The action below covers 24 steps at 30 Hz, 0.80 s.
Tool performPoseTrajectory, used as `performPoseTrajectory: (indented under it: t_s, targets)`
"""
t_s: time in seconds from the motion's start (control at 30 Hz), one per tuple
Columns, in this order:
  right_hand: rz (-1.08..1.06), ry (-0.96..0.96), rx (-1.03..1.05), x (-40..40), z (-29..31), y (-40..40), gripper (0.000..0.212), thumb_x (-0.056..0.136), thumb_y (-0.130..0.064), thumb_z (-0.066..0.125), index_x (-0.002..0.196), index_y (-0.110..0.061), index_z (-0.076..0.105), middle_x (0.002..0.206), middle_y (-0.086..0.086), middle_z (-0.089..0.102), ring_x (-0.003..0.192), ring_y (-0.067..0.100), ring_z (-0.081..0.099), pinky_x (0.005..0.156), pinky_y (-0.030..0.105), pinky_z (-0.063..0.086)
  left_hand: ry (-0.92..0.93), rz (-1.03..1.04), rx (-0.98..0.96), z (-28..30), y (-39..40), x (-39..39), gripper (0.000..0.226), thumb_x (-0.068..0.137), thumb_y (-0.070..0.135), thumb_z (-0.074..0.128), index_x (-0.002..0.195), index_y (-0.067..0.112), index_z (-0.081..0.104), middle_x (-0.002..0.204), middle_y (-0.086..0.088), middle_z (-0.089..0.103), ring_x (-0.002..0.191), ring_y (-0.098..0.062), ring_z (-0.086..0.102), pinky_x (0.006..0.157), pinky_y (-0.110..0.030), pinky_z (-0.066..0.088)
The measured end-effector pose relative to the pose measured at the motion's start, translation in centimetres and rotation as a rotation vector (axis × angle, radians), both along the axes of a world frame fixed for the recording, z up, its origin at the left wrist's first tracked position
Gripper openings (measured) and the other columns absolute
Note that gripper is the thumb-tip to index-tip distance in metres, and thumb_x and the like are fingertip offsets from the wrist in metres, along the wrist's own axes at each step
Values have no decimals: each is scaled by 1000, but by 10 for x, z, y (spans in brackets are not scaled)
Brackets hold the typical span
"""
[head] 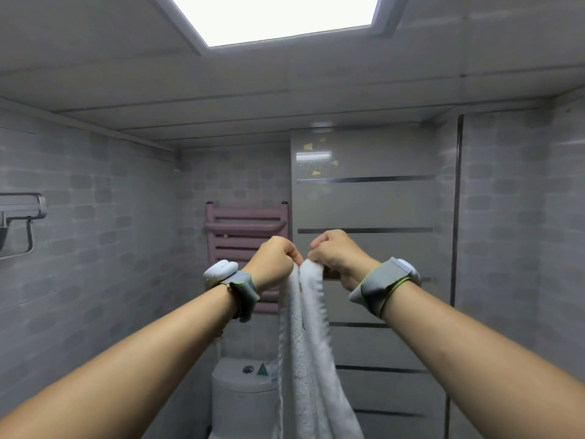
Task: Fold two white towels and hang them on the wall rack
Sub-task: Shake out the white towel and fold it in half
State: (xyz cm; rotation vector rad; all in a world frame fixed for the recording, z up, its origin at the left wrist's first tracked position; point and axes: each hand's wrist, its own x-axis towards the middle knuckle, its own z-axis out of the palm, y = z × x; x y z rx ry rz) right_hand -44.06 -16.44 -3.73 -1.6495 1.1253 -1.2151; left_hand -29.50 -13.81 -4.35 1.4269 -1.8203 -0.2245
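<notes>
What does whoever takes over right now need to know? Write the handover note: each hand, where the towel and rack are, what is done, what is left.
Left hand: grip closed on the top edge of the white towel.
Right hand: grip closed on the same top edge, close beside the left hand.
Towel: held up at chest height, hanging doubled lengthwise in front of the toilet tank.
Racks: a pink wall rack behind the hands, bare bars; a grey metal rack at far left.
Done: first fold appears made.
Left: finish folding, hang it. A second towel is not in view.
</notes>
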Motion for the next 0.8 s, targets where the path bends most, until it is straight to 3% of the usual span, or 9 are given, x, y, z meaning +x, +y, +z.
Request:
performPoseTrajectory:
  t_s: [0.1,0.17,0.27,0.37,0.47,0.5,0.6,0.67,0.8]
  targets:
    - [54,-112,93,-4,4,9,23,79,13,47,87,-1,63,71,13,56,61,24,58,75,44,59,-96,10,-23,2,8,-6,32,78,4,41,79,6,73,69,-5,65,61,-16,49,55,-21,40]
    - [98,-158,137,-8,5,13,24,78,10,43,90,3,63,76,17,61,68,29,61,79,46,61,-151,5,-27,0,10,-6,30,81,24,49,80,2,69,68,-7,60,64,-20,43,57,-27,38]
    - [229,-175,197,-11,5,19,23,72,11,39,80,5,60,75,16,60,69,27,59,64,32,60,-192,13,-30,-7,9,1,48,78,57,61,76,9,66,68,0,59,64,-17,48,59,-31,41]
    - [272,-11,55,-10,0,17,22,73,21,46,69,6,62,65,12,57,57,18,58,56,26,52,-249,-3,-73,-12,3,9,55,65,65,68,72,11,63,73,-1,64,70,-19,57,64,-36,47]
    - [142,60,-88,-2,-6,9,3,81,7,67,78,7,69,68,16,62,63,23,63,73,41,62,-259,-56,-102,-13,3,9,50,67,61,58,79,14,66,81,0,69,82,-19,64,75,-39,52]
    - [102,55,-98,-2,-6,6,6,80,3,72,81,8,70,69,17,64,63,25,65,73,41,62,-237,-74,-107,-12,5,8,45,69,56,54,80,14,67,83,0,70,83,-20,64,77,-40,52]
    - [70,90,-151,-3,-4,4,18,75,-6,82,84,6,73,66,11,64,52,12,57,53,22,51,-170,-125,-100,-9,10,11,25,76,34,51,82,16,67,83,-1,69,79,-20,61,75,-36,50]
    - [98,134,-202,-2,-4,4,19,72,-8,85,81,4,74,66,6,63,56,8,54,51,14,44,-148,-153,-105,-10,12,14,14,80,18,51,72,20,62,74,4,62,68,-14,50,66,-30,43]
    - [197,153,-215,6,-6,4,14,74,-4,82,74,-5,68,65,5,60,58,11,54,57,21,45,-128,-204,-75,-11,18,18,22,82,8,60,62,11,51,59,8,41,55,-7,31,51,-20,28]
